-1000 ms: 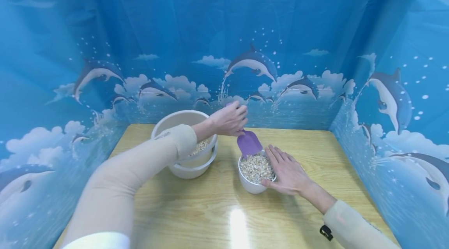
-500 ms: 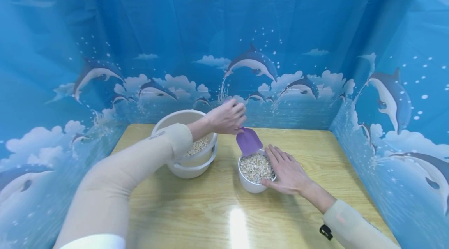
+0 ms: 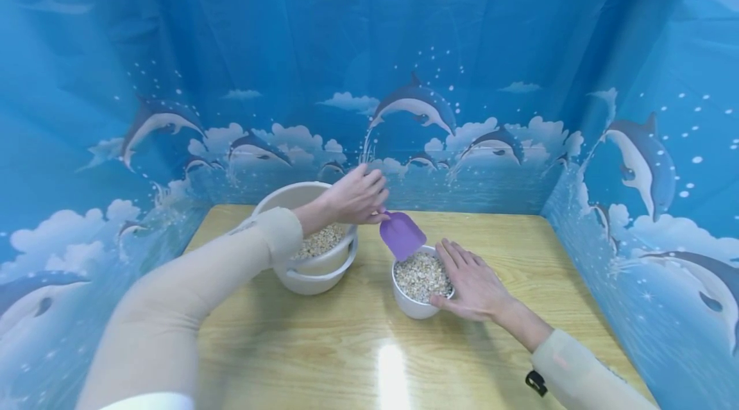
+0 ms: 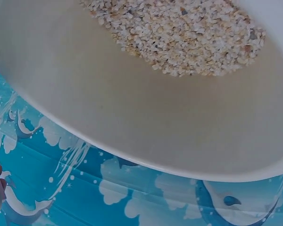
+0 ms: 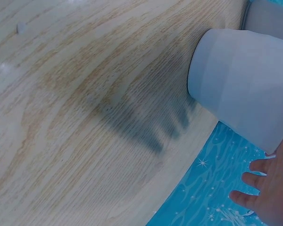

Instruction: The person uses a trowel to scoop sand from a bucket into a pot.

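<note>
A dolphin-print curtain (image 3: 323,44) walls in a wood-grain table (image 3: 323,346). The white tub (image 3: 308,286) stands toward the far left; the smaller bowl (image 3: 417,310) sits to its right, near but apart, probably to keep the reach between them short. The right hand (image 3: 476,288) lies along the bowl's right side, fingers straight and thumb spread, likely steadying it. The left hand (image 3: 355,198) grasps the purple scoop (image 3: 403,235) by its handle, seemingly to aim the blade down at the bowl's far left rim; whether they touch cannot be told. Gravel (image 3: 423,276) nearly fills the bowl.

The left wrist view shows the tub's gravel (image 4: 188,40) and bare inner wall, partly hidden by an arm from the head. Only the right wrist view shows the bowl's outer wall close up.
</note>
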Motion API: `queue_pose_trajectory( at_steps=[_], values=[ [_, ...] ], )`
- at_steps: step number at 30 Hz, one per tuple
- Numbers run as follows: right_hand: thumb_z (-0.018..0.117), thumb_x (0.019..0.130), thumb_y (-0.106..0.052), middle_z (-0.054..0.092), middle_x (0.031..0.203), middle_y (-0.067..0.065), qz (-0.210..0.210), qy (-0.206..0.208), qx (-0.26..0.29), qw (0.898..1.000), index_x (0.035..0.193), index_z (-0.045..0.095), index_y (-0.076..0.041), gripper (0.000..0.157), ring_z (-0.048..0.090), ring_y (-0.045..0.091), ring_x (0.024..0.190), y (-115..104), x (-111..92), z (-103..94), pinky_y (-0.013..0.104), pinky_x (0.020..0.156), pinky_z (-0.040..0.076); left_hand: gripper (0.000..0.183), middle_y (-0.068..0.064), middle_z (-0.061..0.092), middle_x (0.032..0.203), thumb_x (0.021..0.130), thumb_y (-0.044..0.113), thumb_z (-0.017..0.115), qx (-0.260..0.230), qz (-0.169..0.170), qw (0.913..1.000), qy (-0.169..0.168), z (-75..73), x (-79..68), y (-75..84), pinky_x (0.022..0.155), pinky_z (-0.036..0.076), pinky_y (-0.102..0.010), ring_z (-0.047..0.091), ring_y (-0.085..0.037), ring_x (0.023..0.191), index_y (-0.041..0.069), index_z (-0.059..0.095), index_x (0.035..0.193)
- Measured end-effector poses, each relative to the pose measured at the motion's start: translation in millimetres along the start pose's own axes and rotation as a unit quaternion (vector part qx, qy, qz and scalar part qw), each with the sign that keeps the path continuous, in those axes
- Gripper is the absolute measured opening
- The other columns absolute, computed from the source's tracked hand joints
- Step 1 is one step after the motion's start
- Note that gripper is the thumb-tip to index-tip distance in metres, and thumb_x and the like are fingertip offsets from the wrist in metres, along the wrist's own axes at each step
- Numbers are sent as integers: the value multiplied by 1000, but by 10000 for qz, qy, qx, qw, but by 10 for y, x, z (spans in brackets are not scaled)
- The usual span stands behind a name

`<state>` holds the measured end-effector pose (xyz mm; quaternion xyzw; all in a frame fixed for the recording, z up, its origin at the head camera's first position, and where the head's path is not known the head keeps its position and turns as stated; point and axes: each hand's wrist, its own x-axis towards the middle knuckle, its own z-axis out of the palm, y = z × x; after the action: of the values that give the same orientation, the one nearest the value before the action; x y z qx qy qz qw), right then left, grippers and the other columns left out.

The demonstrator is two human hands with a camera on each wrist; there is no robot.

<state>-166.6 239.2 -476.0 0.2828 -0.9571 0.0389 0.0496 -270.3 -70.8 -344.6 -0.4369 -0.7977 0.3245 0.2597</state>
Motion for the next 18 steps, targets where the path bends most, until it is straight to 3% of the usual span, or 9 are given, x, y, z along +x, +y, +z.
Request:
queue_pose_trajectory(
  at_steps=[10, 18],
  values=[
    [59, 92, -74, 29, 170, 27, -40, 52, 7, 10000, 163, 26, 3, 110, 37, 47, 155, -4, -2, -6, 66, 121, 36, 65, -3, 71, 110, 106, 72, 32, -565, -29, 9978, -336, 55, -130, -22, 84, 50, -36, 59, -20, 98, 18, 68, 105],
    [57, 92, -75, 28, 170, 26, -18, 50, 3, 10000, 164, 26, 2, 110, 37, 47, 156, 4, -2, 10, 66, 121, 36, 60, -5, 71, 113, 106, 69, 38, -899, -152, 9956, -216, 102, -259, -54, 84, 53, -41, 60, -23, 101, 17, 68, 103]
  ],
)
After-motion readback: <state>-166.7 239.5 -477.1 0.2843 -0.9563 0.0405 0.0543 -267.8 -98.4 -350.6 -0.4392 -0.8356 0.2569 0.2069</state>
